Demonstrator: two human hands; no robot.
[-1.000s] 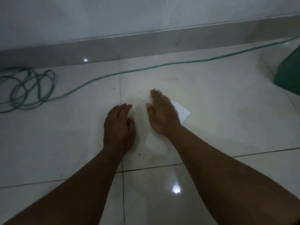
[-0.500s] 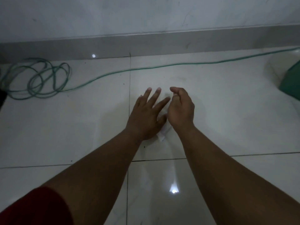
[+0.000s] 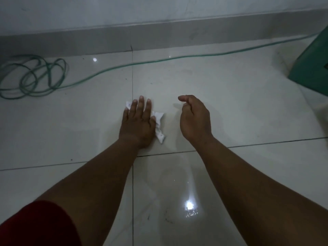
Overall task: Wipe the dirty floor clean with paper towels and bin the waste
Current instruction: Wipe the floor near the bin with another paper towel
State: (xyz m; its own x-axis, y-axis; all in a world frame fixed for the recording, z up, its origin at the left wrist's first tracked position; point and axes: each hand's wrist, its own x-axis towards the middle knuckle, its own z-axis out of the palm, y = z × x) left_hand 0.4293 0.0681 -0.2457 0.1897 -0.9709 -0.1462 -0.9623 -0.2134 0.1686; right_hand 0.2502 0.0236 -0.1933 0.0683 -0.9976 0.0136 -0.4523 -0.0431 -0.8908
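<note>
We press the paper towel [image 3: 159,126] flat against the floor [image 3: 230,107] with the left hand [image 3: 137,124], fingers straight and held together, palm down. The towel is crumpled; most of it lies hidden beneath the palm, with one corner showing past the little finger and a longer fold protruding at the thumb side. That visible fold runs roughly toward and away from us, just beside the vertical grout line [image 3: 132,77]. The right hand [image 3: 194,119] hovers to the right of the towel, apart from it, fingers loosely curled and holding nothing. The left hand therefore governs the next wiping stroke. Small dark specks lie beyond the fingertips; in this dim light we cannot confirm whether they are dirt.
</note>
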